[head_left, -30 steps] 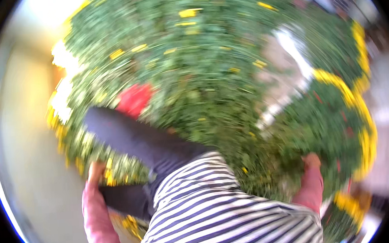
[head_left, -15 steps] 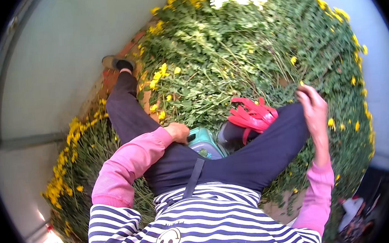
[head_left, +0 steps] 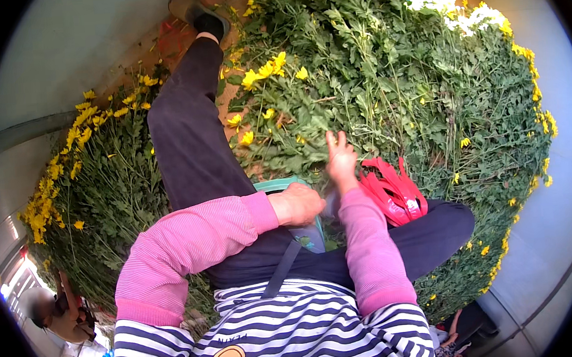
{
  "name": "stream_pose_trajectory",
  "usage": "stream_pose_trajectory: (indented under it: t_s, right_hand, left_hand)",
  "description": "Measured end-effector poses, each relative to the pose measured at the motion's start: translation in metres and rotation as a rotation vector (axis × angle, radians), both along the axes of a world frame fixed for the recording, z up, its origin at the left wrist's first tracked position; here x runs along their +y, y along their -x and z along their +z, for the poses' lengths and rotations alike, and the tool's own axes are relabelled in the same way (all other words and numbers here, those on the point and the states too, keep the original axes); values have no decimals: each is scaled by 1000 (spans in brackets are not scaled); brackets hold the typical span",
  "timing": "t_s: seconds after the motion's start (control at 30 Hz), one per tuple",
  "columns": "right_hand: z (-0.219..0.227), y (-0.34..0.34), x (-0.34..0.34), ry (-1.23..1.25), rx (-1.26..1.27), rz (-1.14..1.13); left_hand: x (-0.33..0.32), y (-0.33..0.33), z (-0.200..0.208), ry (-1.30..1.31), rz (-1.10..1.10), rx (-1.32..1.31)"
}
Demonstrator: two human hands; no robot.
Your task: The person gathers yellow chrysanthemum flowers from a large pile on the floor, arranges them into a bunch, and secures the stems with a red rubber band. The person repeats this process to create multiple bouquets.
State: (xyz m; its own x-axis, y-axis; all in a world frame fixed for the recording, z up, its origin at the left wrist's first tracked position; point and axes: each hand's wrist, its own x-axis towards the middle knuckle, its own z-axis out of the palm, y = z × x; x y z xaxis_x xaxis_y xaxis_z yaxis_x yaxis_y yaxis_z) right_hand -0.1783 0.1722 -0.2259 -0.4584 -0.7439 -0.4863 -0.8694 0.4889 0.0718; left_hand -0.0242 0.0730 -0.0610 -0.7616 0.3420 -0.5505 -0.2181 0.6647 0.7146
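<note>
Between my legs my left hand (head_left: 300,204) is closed, its curled fingers turned away, so what they may hold is hidden. It lies over the teal and grey plastic stool or box (head_left: 276,184), covering part of it. Just ahead and to the right, my right hand (head_left: 342,164) reaches among cut chrysanthemum stems (head_left: 302,121), fingers stretched out and apart, with nothing visible in them. Beside its wrist a bundle of red straps (head_left: 394,194) rests by my bent right leg. Yellow flower heads (head_left: 265,70) lie at the near left of the leafy pile.
Leafy stems with yellow blooms (head_left: 536,88) along the edge surround me; white flowers (head_left: 443,5) are at the far right. More yellow blooms (head_left: 45,195) line the left heap. My left leg (head_left: 193,125) stretches forward. Pale walls (head_left: 46,69) enclose both sides. Another person (head_left: 63,310) is at lower left.
My right hand has swung from the right, beyond my knee, to the middle beside my left hand. My left hand has shifted right over the teal stool or box. The view has turned slightly.
</note>
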Motion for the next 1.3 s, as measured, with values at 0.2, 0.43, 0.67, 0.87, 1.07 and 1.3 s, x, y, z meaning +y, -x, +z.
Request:
stream_pose_trajectory:
  t_s: [0.2, 0.43, 0.67, 0.87, 1.07, 1.3]
  right_hand:
    - [38, 110, -26, 384, -232, -180]
    - [103, 149, -10, 485, -415, -188]
    - [123, 128, -32, 300, -422, -378]
    - [71, 88, -8, 340, -595, -241]
    - [49, 42, 11, 211, -735, -277]
    - [60, -2, 17, -293, -537, 144]
  left_hand:
    - [-5, 4, 6, -36, 57, 41]
    - [-3, 6, 15, 45, -36, 96]
    - [-19, 19, 2, 29, -111, 109]
    - [-17, 13, 0, -21, -106, 122]
    - [-25, 5, 3, -116, 9, 165]
    - [-12, 3, 5, -114, -69, 184]
